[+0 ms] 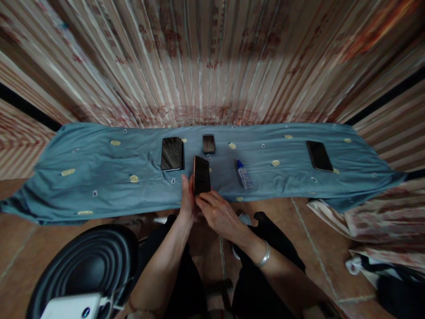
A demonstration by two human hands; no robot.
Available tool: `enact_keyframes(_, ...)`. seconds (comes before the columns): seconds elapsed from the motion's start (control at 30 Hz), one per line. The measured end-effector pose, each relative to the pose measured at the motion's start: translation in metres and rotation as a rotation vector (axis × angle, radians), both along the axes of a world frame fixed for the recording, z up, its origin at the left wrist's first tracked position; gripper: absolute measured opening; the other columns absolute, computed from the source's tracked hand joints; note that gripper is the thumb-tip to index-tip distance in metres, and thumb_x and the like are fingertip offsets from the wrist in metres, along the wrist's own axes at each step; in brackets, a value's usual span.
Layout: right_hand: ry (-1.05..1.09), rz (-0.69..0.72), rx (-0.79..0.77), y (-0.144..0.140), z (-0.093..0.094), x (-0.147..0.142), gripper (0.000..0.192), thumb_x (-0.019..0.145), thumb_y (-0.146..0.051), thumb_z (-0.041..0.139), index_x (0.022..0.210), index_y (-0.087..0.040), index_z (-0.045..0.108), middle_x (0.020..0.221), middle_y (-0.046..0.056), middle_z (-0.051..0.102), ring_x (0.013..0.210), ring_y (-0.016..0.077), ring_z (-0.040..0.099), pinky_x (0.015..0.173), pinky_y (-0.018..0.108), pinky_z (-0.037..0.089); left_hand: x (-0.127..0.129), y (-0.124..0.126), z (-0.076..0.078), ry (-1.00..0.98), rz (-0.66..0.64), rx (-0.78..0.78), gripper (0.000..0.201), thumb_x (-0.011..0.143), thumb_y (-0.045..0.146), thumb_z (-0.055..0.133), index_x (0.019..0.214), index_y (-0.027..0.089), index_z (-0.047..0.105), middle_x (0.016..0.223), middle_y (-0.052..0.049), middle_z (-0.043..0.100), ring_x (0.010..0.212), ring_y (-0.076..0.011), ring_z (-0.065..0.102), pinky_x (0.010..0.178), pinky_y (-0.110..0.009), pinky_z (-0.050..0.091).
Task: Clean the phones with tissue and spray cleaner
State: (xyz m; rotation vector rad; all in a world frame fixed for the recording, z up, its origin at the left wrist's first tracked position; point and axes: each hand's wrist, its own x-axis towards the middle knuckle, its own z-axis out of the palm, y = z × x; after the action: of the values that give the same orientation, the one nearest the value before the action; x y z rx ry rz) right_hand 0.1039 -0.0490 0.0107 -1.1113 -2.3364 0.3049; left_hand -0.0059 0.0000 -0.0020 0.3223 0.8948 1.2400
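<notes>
Head view: no readable brand or writing on anything. Four dark slabs counted: phone (201,175) in hands, larger phone (172,153) to its left, small dark device (209,143) beyond, far-right phone (319,155). One small bottle (244,174), blue cap, label illegible. All on blue cloth (99,177). Left hand (187,199) clamps held phone's left edge; right hand (217,212) fingers together on its lower end.

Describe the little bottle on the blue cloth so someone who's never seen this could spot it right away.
Find the long blue cloth spread in front of the striped curtain. Near its middle, two hands hold a dark phone; just to the right of that phone lies the small bottle. It is the only pale, rounded thing with a blue cap; everything else lying on the cloth is a flat dark rectangle.
</notes>
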Motion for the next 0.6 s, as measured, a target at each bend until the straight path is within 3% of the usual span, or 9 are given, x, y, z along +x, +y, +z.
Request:
enact_keyframes(0.3, 0.001, -0.060, 0.017, 0.014, -0.008, -0.005, 0.040, 0.093, -0.005, 0.045, 0.129, -0.012, 0.060, 0.119, 0.015, 0.063, 0.111, 0.0258, 0.056, 0.101, 0.042, 0.053, 0.003, -0.008, -0.008, -0.019, 0.022, 0.045, 0.053, 0.081, 0.067, 0.058, 0.090, 0.017, 0.071, 0.090, -0.006, 0.073, 0.105, -0.0232, 0.067, 0.095, -0.036, 0.052)
enact_keyframes(0.6, -0.017, -0.135, 0.062, 0.028, -0.009, -0.008, 0.037, 0.094, -0.010, 0.048, 0.128, -0.012, 0.062, 0.118, 0.016, 0.063, 0.107, 0.0271, 0.057, 0.096, 0.042, 0.055, 0.004, -0.016, -0.012, -0.021, 0.050, -0.002, 0.051, 0.082, 0.062, 0.062, 0.099, 0.015, 0.072, 0.101, -0.008, 0.074, 0.120, -0.0230, 0.061, 0.107, -0.034, 0.045)
